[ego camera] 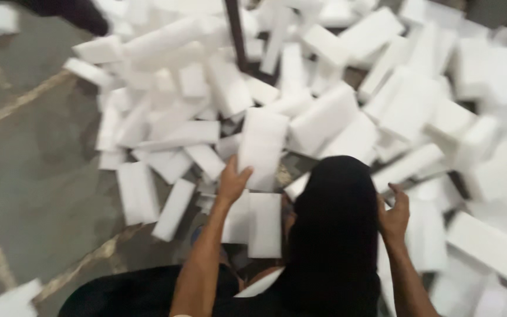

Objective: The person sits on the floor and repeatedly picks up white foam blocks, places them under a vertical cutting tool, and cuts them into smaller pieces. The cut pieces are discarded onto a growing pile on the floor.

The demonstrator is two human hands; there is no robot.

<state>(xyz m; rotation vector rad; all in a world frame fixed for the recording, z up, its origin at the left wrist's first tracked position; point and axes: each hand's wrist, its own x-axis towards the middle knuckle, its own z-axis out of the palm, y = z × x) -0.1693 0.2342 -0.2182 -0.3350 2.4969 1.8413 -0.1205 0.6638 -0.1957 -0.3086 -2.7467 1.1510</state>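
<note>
White foam block (262, 147), a long rectangular slab, lies just ahead of the left hand (232, 181), its long axis running up and away from the person, roughly in line with the left forearm. The fingers (243, 172) of that hand are spread wide against the slab's near left edge, touching it without closing round it, so the grip there is open. Below that hand 2 more white blocks (253, 223) lie side by side, also lengthwise toward the person, partly under the wrist. The right hand (394, 212) is further off, well apart from the slab, with a black cloth bag (334, 229) standing between the 2 hands; its fingers curl loosely at the bag's right edge, and the blur keeps me from telling whether they pinch the cloth or only rest on it. The left hand is thus clearly the nearer one. All around spreads a loose heap of white foam blocks (394, 88) at every angle, crowding the slab on its right and far sides. A dark upright post (236, 32) rises through the heap behind it, and bare grey floor (36, 170) lies to the left.
</note>
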